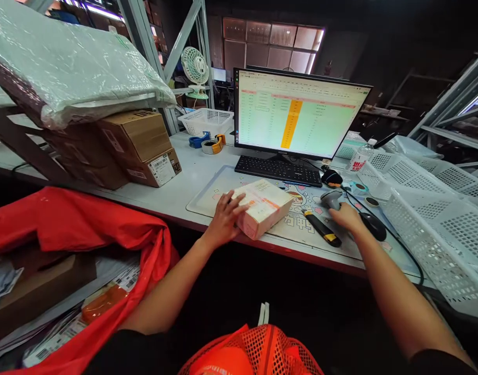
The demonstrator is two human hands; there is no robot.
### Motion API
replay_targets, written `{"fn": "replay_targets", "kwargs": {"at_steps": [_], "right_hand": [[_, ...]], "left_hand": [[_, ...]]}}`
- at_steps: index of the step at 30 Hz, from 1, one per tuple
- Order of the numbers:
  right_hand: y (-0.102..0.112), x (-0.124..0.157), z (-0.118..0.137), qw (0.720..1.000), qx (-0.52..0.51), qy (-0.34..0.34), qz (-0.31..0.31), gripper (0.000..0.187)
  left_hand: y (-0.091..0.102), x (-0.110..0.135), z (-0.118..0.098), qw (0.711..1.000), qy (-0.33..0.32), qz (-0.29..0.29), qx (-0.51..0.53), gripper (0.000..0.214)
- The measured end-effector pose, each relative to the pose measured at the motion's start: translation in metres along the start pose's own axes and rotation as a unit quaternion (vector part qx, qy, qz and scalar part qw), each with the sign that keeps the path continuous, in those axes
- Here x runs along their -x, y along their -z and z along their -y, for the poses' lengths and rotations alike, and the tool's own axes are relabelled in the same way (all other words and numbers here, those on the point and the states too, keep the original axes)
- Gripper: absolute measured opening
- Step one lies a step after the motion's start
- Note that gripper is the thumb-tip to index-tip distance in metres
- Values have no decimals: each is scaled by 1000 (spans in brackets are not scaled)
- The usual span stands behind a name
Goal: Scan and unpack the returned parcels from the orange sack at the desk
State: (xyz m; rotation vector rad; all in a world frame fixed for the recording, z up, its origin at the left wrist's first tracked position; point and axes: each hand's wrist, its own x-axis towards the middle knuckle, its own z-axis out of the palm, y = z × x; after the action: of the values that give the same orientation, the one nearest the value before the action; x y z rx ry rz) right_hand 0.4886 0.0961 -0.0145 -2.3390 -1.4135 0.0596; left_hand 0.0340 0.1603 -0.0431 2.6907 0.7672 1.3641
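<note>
A small white cardboard box (265, 205) with an orange strip lies at the desk's front edge, on a printed desk mat (208, 195). My left hand (224, 219) grips its left end, fingers spread over the top edge. In my right hand (345, 216) is a grey barcode scanner (331, 199), its head pointing left above the mat; the fingers hide its handle. Between the box and my right hand lies a black and yellow utility knife (321, 228). A black computer mouse (373, 226) rests just right of my right hand.
Behind the mat stand a keyboard (278, 171) and a monitor (301, 114) showing a spreadsheet. White plastic baskets (438, 229) line the right side. Cardboard boxes (137, 135) are stacked left, beside tape dispensers (213, 145). A red sack (106, 219) of parcels hangs front left.
</note>
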Motion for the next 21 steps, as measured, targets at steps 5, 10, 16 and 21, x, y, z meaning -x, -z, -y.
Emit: {"fn": "replay_targets", "kwargs": {"at_steps": [5, 10, 16, 21], "right_hand": [[68, 18, 4, 976, -164, -11, 140, 32], [147, 63, 40, 902, -310, 52, 296, 39], [187, 99, 68, 881, -251, 164, 365, 44], [180, 114, 71, 907, -277, 205, 244, 44]], "left_hand": [[16, 17, -8, 982, -172, 9, -73, 64], [21, 19, -9, 979, -189, -16, -74, 64], [24, 13, -20, 994, -94, -34, -34, 63], [32, -13, -26, 940, 292, -119, 131, 78]]}}
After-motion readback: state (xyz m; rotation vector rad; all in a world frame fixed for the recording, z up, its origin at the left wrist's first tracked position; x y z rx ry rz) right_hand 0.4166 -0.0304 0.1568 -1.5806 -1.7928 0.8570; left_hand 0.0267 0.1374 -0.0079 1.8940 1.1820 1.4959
